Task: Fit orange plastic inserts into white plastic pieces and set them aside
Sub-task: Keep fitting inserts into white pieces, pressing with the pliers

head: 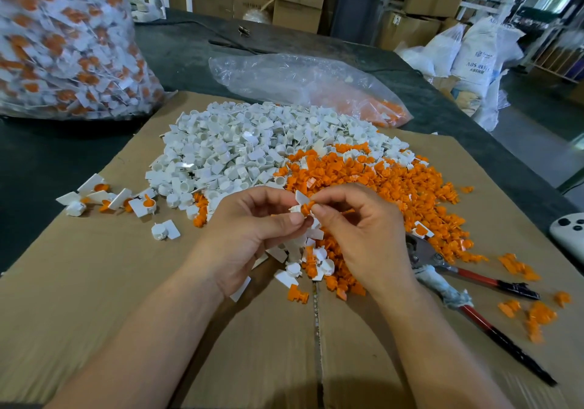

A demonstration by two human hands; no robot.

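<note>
A flattened brown cardboard sheet (pixel 94 298) is being used as the work surface. Its far half is being covered by a heap of white plastic pieces (pixel 237 146), each with a round cup and a flat tab, and a heap of orange plastic inserts (pixel 395 193) is being spread beside it toward the right edge. Near the left edge, a small cluster of finished white-and-orange pieces (pixel 107 198) is being gathered apart from both heaps. Above the middle of the sheet, one small white plastic piece (pixel 298 206) is being pinched between the curled thumb and forefinger of the left hand (pixel 249 234). A small orange plastic insert (pixel 307 208) is being clamped in the bent fingertips of the right hand (pixel 357 234) and pressed at the cup; how deeply it is seated cannot be told. Both parts are being judged very light, stiff and smooth, so liable to slip or flick away under an off-centre squeeze. The white piece is probably best being gripped by the cup wall, and the insert by its outer end, so that its push is being kept straight.
</note>
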